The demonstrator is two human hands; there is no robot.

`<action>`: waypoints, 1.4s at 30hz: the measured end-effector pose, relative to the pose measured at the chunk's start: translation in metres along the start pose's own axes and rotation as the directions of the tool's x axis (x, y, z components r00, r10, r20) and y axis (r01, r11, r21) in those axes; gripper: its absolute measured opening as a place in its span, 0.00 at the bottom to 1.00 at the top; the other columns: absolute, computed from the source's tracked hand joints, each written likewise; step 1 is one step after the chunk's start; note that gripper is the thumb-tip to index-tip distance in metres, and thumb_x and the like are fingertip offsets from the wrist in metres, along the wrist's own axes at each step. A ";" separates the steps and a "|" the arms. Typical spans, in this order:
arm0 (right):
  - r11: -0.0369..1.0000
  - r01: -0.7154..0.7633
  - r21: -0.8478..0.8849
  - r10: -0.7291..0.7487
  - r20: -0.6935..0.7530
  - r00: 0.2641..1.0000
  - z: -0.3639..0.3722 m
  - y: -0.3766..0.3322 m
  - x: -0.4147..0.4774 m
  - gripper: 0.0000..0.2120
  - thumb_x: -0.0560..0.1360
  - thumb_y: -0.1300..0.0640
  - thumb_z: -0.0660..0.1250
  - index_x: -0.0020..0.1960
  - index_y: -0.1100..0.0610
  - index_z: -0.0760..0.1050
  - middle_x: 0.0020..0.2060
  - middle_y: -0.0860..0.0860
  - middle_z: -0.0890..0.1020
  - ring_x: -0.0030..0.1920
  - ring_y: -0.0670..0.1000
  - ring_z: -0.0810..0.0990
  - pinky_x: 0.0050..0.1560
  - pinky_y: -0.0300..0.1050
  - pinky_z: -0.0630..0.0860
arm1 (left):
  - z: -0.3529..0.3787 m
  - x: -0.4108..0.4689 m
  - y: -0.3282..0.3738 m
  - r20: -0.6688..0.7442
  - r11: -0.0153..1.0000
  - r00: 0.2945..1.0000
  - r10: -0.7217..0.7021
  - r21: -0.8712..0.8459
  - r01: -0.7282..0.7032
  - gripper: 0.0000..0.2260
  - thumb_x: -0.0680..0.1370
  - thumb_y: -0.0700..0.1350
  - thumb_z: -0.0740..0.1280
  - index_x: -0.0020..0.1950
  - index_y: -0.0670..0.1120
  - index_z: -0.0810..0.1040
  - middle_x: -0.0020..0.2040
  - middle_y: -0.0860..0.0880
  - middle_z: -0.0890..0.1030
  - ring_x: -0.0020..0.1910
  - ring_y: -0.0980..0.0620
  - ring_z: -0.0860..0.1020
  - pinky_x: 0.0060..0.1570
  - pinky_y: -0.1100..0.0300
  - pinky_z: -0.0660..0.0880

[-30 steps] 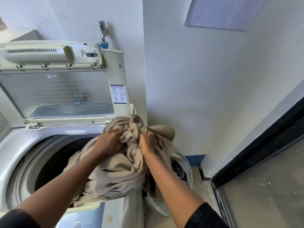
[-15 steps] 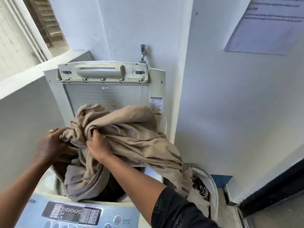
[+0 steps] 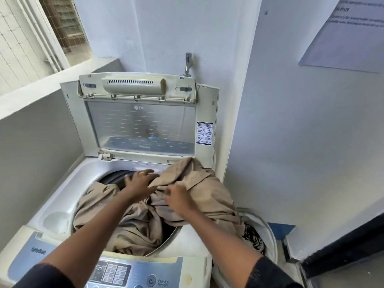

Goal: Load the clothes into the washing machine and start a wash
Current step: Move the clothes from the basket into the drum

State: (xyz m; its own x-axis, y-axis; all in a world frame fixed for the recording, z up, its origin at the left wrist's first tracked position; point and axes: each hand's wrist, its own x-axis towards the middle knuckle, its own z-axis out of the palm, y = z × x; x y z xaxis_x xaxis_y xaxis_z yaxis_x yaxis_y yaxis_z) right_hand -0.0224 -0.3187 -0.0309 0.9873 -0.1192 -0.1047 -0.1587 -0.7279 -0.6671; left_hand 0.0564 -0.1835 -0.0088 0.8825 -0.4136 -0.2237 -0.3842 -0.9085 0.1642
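White-walled laundry corner; washing machine (image 3: 62,196) has its lid (image 3: 141,125) propped up. Left grip (image 3: 139,183): fingers spread apart over the drum, touching the beige cloth (image 3: 133,223), likely to press it down. Right grip (image 3: 179,198): clamped on a fold just beside. Cloth sits half in the drum beneath both grips, with the rest draped over the rim toward the laundry basket (image 3: 268,235).

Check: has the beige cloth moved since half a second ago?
Yes. The cloth dropped from in front of the lid into the drum, partly draped over its right rim.

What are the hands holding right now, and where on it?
The right hand pinches a fold of the beige cloth; the left hand lies open on it.
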 end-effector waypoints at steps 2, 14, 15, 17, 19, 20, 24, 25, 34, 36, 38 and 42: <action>0.996 0.066 0.058 -0.050 -0.241 0.969 -0.030 0.011 -0.003 0.08 0.71 0.62 0.63 0.46 0.61 0.80 0.43 0.62 0.83 0.44 0.61 0.81 0.45 0.50 0.76 | -0.003 0.015 0.038 -0.146 0.979 0.973 0.180 -0.070 -0.192 0.24 0.76 0.62 0.59 0.67 0.52 0.72 0.71 0.48 0.70 0.69 0.45 0.68 0.67 0.45 0.63; 0.404 -0.524 0.750 0.283 0.443 0.851 -0.082 0.169 -0.065 0.40 0.58 0.66 0.60 0.71 0.52 0.61 0.54 0.53 0.77 0.48 0.52 0.74 0.40 0.41 0.71 | 0.050 0.021 0.163 0.163 0.890 0.912 0.376 0.212 -0.404 0.43 0.64 0.68 0.69 0.74 0.57 0.55 0.76 0.54 0.55 0.74 0.46 0.53 0.67 0.33 0.51; 0.419 -0.576 0.702 0.267 0.512 0.817 -0.078 0.171 -0.068 0.41 0.60 0.69 0.60 0.71 0.49 0.60 0.56 0.52 0.77 0.47 0.51 0.75 0.38 0.40 0.73 | 0.050 0.021 0.163 0.121 0.888 0.919 0.376 0.238 -0.394 0.40 0.66 0.67 0.68 0.74 0.58 0.56 0.75 0.54 0.58 0.73 0.45 0.56 0.67 0.34 0.55; 0.548 -0.609 0.574 0.293 0.550 0.782 -0.070 0.171 -0.064 0.46 0.64 0.76 0.63 0.75 0.49 0.52 0.63 0.55 0.74 0.53 0.54 0.76 0.36 0.41 0.78 | 0.050 0.021 0.166 0.067 0.881 0.921 0.384 0.270 -0.388 0.32 0.70 0.63 0.66 0.71 0.60 0.60 0.71 0.54 0.63 0.69 0.44 0.61 0.62 0.40 0.63; 0.712 -0.537 0.453 0.348 0.436 0.830 -0.061 0.168 -0.052 0.41 0.66 0.76 0.65 0.74 0.57 0.56 0.63 0.56 0.75 0.58 0.55 0.76 0.48 0.45 0.80 | 0.053 0.020 0.169 0.054 0.872 0.919 0.390 0.299 -0.388 0.24 0.74 0.58 0.63 0.69 0.57 0.65 0.68 0.52 0.66 0.67 0.44 0.63 0.57 0.44 0.68; 0.755 -0.489 0.437 0.356 0.353 0.865 -0.055 0.169 -0.044 0.35 0.65 0.75 0.65 0.70 0.60 0.63 0.61 0.55 0.76 0.59 0.54 0.77 0.56 0.48 0.78 | 0.054 0.019 0.169 0.038 0.869 0.917 0.396 0.306 -0.388 0.20 0.76 0.55 0.61 0.68 0.55 0.67 0.67 0.50 0.68 0.66 0.44 0.64 0.56 0.46 0.69; 0.833 -0.504 0.228 0.459 0.224 0.860 -0.069 0.133 -0.036 0.14 0.57 0.66 0.69 0.43 0.62 0.78 0.43 0.55 0.80 0.45 0.53 0.79 0.37 0.40 0.76 | 0.053 0.014 0.155 -0.108 0.906 0.910 0.400 0.196 -0.375 0.14 0.78 0.46 0.57 0.63 0.49 0.73 0.61 0.46 0.72 0.62 0.45 0.70 0.48 0.50 0.73; 0.865 -0.482 0.142 0.454 0.189 0.871 -0.080 0.116 -0.039 0.07 0.58 0.66 0.70 0.36 0.62 0.76 0.39 0.56 0.78 0.41 0.53 0.76 0.30 0.38 0.70 | 0.052 0.015 0.148 -0.146 0.923 0.915 0.376 0.146 -0.356 0.13 0.78 0.44 0.58 0.60 0.46 0.74 0.61 0.45 0.72 0.62 0.44 0.71 0.48 0.50 0.73; 0.986 0.023 0.168 -0.043 0.113 0.993 -0.075 -0.013 -0.016 0.21 0.69 0.62 0.69 0.62 0.61 0.74 0.57 0.60 0.80 0.58 0.57 0.78 0.55 0.43 0.73 | -0.001 -0.005 0.019 -0.379 0.921 0.890 -0.254 -0.376 0.103 0.14 0.68 0.28 0.61 0.53 0.32 0.77 0.52 0.33 0.74 0.52 0.34 0.74 0.54 0.48 0.70; 0.981 0.103 0.162 -0.129 0.156 0.979 -0.059 -0.029 -0.014 0.25 0.70 0.66 0.67 0.67 0.60 0.70 0.61 0.60 0.77 0.62 0.58 0.75 0.63 0.46 0.71 | -0.013 -0.019 -0.019 -0.391 0.895 0.845 -0.365 -0.397 0.203 0.14 0.67 0.27 0.62 0.52 0.30 0.77 0.51 0.30 0.74 0.51 0.32 0.74 0.55 0.46 0.70; 0.982 0.184 0.051 -0.191 0.202 0.961 -0.038 -0.039 -0.012 0.29 0.70 0.66 0.66 0.70 0.59 0.66 0.67 0.59 0.73 0.66 0.58 0.71 0.68 0.47 0.67 | -0.019 -0.035 -0.051 -0.394 0.861 0.797 -0.458 -0.419 0.288 0.14 0.67 0.27 0.63 0.51 0.28 0.77 0.49 0.28 0.74 0.50 0.31 0.73 0.55 0.45 0.70; 0.928 0.159 -0.338 -0.050 0.307 0.950 0.000 -0.022 -0.015 0.36 0.71 0.57 0.68 0.74 0.51 0.55 0.74 0.58 0.58 0.74 0.62 0.56 0.72 0.66 0.47 | -0.003 -0.059 -0.098 -0.338 0.796 0.743 -0.577 -0.435 0.421 0.12 0.68 0.27 0.63 0.50 0.27 0.77 0.49 0.27 0.73 0.50 0.31 0.74 0.54 0.45 0.70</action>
State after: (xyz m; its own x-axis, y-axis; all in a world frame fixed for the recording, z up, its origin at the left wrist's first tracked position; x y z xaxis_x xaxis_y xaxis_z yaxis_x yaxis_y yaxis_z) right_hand -0.0338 -0.3011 -0.0150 0.9472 0.1309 -0.2925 0.0082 -0.9224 -0.3862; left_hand 0.0425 -0.0695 -0.0089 0.9694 0.2370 0.0639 0.1832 -0.8718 0.4544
